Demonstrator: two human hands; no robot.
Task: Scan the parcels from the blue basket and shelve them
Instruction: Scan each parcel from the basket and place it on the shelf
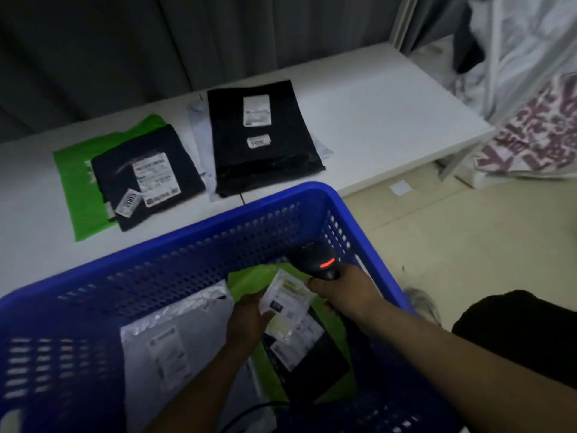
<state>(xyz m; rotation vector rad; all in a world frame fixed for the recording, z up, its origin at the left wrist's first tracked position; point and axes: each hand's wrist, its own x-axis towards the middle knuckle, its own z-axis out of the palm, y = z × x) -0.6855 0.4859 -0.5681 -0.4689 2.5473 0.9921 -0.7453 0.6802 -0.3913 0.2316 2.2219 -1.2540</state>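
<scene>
Step 1 of 2 in hand: scan. Lower centre, inside the blue basket (218, 220), the left hand (246, 320) pinches a small white parcel (287, 304). The right hand (343, 295) grips the scanner (315, 260) (red lamp lit) just beside it. Next move: aim at the label, then shelve on the white surface (390, 104), upper centre.

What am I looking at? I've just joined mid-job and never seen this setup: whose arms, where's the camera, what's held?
No machine: a person works with bare hands, and the one picture comes from a camera on their head, looking down. The left hand pinches a small pale packet inside the blue basket. The right hand grips a black scanner, its red light on. A white parcel, a green parcel and a black parcel also lie in the basket. On the white table behind, a smaller black bag lies on a green bag, a larger black bag on a pale bag.
</scene>
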